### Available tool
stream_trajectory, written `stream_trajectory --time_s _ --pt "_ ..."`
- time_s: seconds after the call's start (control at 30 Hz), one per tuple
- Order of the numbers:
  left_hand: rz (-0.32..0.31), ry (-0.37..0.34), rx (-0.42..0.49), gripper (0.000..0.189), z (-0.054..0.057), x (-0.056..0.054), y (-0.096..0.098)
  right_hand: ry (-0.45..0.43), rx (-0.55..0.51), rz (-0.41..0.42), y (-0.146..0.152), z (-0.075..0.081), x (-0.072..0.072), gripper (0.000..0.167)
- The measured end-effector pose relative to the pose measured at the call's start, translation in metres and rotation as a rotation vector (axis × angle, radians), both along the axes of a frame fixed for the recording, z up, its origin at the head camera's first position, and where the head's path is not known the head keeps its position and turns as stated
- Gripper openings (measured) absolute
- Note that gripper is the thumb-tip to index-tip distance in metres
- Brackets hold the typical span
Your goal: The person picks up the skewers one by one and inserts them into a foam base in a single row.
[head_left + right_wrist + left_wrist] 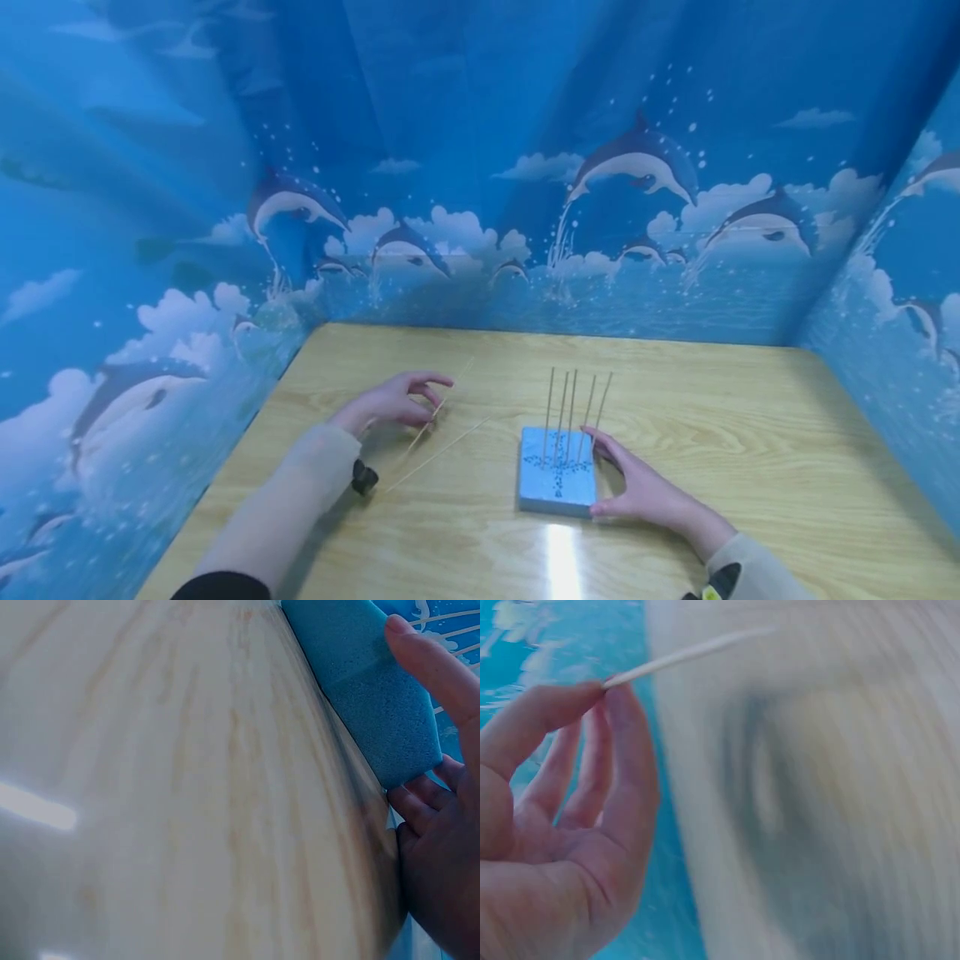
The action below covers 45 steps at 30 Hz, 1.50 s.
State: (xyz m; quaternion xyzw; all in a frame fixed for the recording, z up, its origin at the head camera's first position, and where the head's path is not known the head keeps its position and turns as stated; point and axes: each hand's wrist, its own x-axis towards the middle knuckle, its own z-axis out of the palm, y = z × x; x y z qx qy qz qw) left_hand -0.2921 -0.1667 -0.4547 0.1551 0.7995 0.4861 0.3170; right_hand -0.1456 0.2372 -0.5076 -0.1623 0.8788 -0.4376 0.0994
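Note:
My left hand pinches a thin wooden stick between thumb and fingertip, above the left part of the table. A second thin stick lies slantwise on the tabletop just to the right of that wrist. Gripping the right side of a light blue foam block, my right hand has its thumb at the near corner and fingers at the far one. Dark marks form a cross on the block's top. Several sticks stand up from it, the rightmost leaning right.
The wood-grain table carries a bright light reflection near its front. Blue curtains printed with dolphins and clouds close off the back and both sides. Dark bands and devices sit on the wrists over pale sleeves.

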Motion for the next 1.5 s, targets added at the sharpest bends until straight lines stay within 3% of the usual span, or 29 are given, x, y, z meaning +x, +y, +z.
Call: stream_trajectory --time_s 0.13,0.37,0.6,0.73,1.0,1.2,1.5 --pt "0.035 0.025 0.188 0.066 0.013 0.007 0.013 -0.004 -0.004 -0.006 0.001 0.001 0.0 0.12" --pt "0.04 0.072 0.438 0.066 0.039 0.033 0.047 -0.007 -0.005 -0.008 0.001 0.002 0.0 0.121" --pt "0.063 0.171 0.525 0.06 0.054 0.054 0.082 -0.015 0.002 -0.017 0.0 0.002 -0.001 0.119" --pt "0.082 0.209 0.551 0.058 0.052 0.063 0.099 -0.01 0.009 -0.013 0.0 0.002 0.0 0.119" --pt "0.04 0.234 0.525 0.053 0.032 0.077 0.121 0.005 0.004 -0.009 0.0 0.0 -0.001 0.12" --pt "0.047 0.241 0.505 0.053 0.023 0.081 0.127 0.005 -0.006 -0.004 0.0 -0.001 -0.001 0.119" --pt "0.04 0.287 0.515 0.049 0.022 0.083 0.13 0.013 -0.012 -0.003 0.0 0.0 0.0 0.119"
